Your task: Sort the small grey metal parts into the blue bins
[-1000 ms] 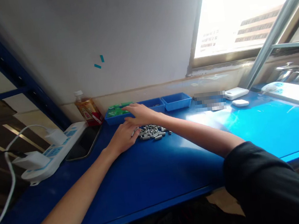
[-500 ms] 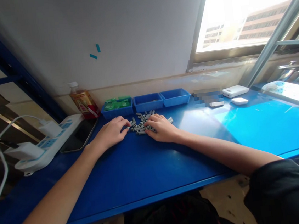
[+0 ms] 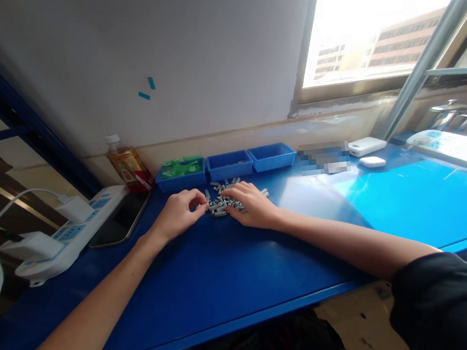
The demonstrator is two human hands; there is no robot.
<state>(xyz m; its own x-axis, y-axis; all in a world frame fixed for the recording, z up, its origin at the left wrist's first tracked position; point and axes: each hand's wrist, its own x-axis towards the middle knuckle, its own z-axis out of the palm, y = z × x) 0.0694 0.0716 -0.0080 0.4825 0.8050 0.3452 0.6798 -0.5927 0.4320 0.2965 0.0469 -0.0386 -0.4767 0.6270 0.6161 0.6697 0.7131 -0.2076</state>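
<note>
A pile of small grey metallic cylinder-like pieces (image 3: 219, 205) lies on the blue table (image 3: 227, 270), in front of the bins. My left hand (image 3: 181, 213) is at the pile's left edge, thumb and forefinger curled together in a pinch; what sits between them is too small to make out. Over the pile's right side rests my right hand (image 3: 253, 206), fingers apart and touching the pieces, covering some of them.
Behind the pile stand a blue bin of green packets (image 3: 180, 169), a middle blue bin (image 3: 230, 165) and a right blue bin (image 3: 272, 157). To the left are a bottle (image 3: 128, 164), a phone (image 3: 117, 220) and a power strip (image 3: 68, 237). White devices (image 3: 366, 146) lie at the right.
My left hand has shifted slightly right toward the pile, and its thumb and forefinger have closed together. My right hand stays over the pieces. The view has tilted up a little.
</note>
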